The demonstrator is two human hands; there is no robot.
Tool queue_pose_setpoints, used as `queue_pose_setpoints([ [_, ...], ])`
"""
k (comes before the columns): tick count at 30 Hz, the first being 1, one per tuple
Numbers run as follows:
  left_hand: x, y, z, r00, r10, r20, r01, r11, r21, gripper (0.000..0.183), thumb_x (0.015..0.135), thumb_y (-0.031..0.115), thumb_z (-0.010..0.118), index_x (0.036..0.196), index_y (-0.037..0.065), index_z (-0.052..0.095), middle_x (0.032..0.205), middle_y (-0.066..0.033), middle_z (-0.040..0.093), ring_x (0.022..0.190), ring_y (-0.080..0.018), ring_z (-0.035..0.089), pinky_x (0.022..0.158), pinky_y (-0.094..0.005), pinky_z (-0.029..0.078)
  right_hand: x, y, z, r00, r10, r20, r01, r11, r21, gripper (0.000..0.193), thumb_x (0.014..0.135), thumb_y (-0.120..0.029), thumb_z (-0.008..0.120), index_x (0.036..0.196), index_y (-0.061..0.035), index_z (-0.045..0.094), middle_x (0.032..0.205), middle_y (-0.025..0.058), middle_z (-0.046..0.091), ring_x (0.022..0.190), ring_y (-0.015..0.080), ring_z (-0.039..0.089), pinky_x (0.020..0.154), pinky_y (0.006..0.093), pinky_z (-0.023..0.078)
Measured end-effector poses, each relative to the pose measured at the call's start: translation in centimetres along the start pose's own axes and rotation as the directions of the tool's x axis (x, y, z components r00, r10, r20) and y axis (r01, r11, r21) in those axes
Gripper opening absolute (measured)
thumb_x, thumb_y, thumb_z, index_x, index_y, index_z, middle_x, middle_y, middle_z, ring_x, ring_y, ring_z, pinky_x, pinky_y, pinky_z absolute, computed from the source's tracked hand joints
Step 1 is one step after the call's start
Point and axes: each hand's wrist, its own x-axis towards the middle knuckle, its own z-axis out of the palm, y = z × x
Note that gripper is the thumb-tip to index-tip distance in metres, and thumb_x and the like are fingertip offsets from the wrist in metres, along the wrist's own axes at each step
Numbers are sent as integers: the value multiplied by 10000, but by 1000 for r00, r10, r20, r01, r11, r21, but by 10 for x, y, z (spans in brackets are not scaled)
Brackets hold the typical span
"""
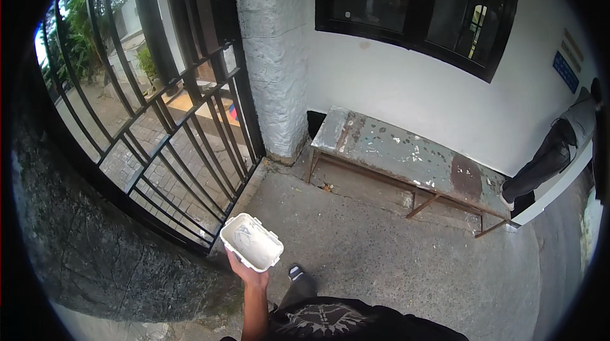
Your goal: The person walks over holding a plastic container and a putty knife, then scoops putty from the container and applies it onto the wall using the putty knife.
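1. Beneath the near left side of the white tub (254,245), the left hand (245,271) grips it, fingers pressed to its outer wall; the right hand is out of view, so I cannot tell its state.
2. Just above the fingers, the tub's open top shows tabs along its rim and a whitish inside with grey streaks.
3. Right of the fingers, near one foot (296,273), the concrete floor (368,258) spreads broadly, giving room toward the bench (400,150).
4. Left of the fingers lies a dark, rough surface (127,271), bordering the black barred gate (168,140); whether the gate's bottom edge touches the tub, I cannot tell.
5. Ahead of the fingers, well apart, stands a rough white pillar (274,68), the bench's long front edge slanting away rightward.
6. Farthest from the fingers are a dark-framed window (413,11) and, far right, another person (551,150).
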Motion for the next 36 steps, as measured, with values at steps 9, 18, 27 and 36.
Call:
queue_pose_setpoints([
  [9, 254, -64, 84, 990, -116, 83, 107, 989, 103, 598, 971, 499, 337, 1403, 88, 384, 1349, -89, 494, 1199, -297, 519, 995, -457, 444, -120, 35, -139, 984, -148, -95, 173, 910, 378, 158, 810, -82, 523, 917, -19, 621, 769, 92, 592, 563, 185, 513, 457, 303, 377],
  [18, 416, -139, 139, 995, -44, 84, 32, 990, 140, 553, 958, 470, 375, 1357, 92, 432, 1291, -73, 524, 1164, -260, 539, 972, -420, 466, -29, -11, 150, 840, -537, -77, 400, 709, -581, 209, 806, -160, 554, 889, -7, 669, 674, 64, 577, 487, 179, 477, 427, 339, 371],
  [27, 528, -176, 231, 984, 175, -28, -169, 974, 154, 545, 975, 472, 351, 1351, 84, 418, 1275, -75, 508, 1176, -241, 526, 953, -401, 480, 136, -269, 519, 894, -270, -356, 247, 963, -110, 156, 733, -3, 690, 821, -51, 570, 701, 56, 574, 595, 192, 571, 492, 306, 434],
  [36, 612, -211, 339, 976, 115, 187, -126, 991, 49, 566, 968, 490, 337, 1370, 96, 394, 1311, -71, 483, 1187, -239, 523, 962, -406, 487, 101, -405, 641, 871, -467, -154, 440, 880, -180, 176, 832, -181, 684, 925, -79, 574, 817, 50, 620, 673, 204, 626, 542, 287, 466],
])
